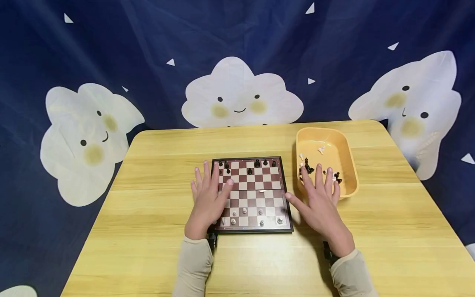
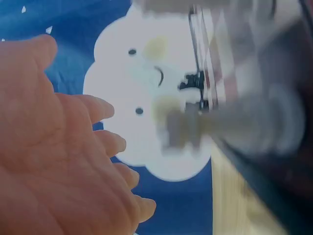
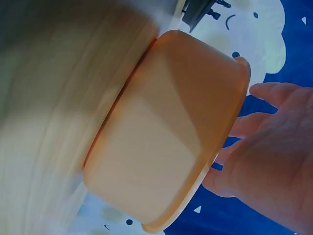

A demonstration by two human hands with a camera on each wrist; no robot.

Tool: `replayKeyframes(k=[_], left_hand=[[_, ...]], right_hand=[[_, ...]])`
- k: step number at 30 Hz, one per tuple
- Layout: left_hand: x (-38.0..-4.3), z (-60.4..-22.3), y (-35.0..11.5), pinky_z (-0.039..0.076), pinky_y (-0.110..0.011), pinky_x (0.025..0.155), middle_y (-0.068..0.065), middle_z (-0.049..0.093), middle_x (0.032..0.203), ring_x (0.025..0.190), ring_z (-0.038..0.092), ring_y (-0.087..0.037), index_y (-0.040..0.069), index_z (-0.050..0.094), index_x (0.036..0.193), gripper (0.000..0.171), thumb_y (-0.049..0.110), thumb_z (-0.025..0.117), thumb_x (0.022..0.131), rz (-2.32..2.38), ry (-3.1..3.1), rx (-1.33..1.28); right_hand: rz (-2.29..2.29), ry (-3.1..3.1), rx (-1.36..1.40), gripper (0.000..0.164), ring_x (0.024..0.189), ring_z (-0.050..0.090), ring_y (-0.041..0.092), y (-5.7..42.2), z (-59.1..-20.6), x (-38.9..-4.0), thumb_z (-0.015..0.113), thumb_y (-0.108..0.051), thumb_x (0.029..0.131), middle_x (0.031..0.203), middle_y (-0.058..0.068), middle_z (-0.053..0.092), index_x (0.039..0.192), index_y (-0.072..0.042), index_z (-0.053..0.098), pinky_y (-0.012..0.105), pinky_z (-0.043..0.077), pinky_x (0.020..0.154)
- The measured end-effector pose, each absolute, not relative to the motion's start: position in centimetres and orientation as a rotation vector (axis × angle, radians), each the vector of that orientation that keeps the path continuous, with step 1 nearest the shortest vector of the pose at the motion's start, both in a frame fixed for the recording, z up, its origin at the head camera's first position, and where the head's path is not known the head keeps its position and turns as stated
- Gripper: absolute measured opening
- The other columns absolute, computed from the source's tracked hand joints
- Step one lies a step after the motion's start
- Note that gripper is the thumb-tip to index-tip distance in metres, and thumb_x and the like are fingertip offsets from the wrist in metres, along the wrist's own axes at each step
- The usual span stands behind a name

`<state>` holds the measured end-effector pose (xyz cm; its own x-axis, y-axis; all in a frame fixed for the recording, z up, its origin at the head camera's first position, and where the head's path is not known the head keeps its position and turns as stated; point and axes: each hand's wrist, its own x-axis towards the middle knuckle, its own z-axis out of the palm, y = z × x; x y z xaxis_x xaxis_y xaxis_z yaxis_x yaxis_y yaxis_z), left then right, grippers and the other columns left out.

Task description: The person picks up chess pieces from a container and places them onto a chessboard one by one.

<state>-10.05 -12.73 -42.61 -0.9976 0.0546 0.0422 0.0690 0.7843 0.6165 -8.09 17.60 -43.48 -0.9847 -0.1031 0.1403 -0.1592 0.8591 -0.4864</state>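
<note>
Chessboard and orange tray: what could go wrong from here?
The left hand overlaps the left edge of the chessboard near standing pieces and might topple them. The right hand, by the near rim of the tray, could bump it. Black and white pieces mix inside, perhaps inviting a wrong pick.

Our left hand [image 1: 208, 202] and right hand [image 1: 322, 206] spread out, backs up.
In the head view our fingers [image 1: 215, 175] point forward, and our thumbs [image 1: 295, 202] angle inward, towards each other. Our wrists [image 1: 196, 232] lie well apart, with sleeved forearms [image 1: 193, 264] slanting in from the bottom edge. Each wrist view shows fingers loosely extended.
</note>
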Motion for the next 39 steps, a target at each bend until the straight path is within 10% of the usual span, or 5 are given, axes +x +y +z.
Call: replayKeyframes(k=[16,39], left_hand=[[-10.7,-43.4,-16.2,-0.013,-0.062,0.106,-0.007,-0.023,0.155,0.136,-0.032,-0.031,0.021,-0.002,0.154,0.075,0.064,0.02,0.096,-1.022,-3.128,0.153],[-11.2,-44.9,-16.9,-0.005,-0.062,0.108,-0.009,-0.009,0.159,0.14,-0.024,-0.033,0.019,0.007,0.155,0.072,0.058,0.028,0.098,-0.727,-3.164,-0.138]], right_hand=[[0.843,-2.922,0.211,0.08,0.139,-0.026,0.03,18.2,-43.6,-7.8,0.049,-0.057,0.093,0.157,0.017,-0.012,0.155,-0.019,0.017,0.059,-0.013,0.107],[0.915,-2.913,0.231,0.075,0.141,-0.022,0.033,18.1,-43.7,-7.9,0.048,-0.054,0.094,0.157,0.022,-0.006,0.153,-0.015,0.023,0.058,-0.01,0.107]])
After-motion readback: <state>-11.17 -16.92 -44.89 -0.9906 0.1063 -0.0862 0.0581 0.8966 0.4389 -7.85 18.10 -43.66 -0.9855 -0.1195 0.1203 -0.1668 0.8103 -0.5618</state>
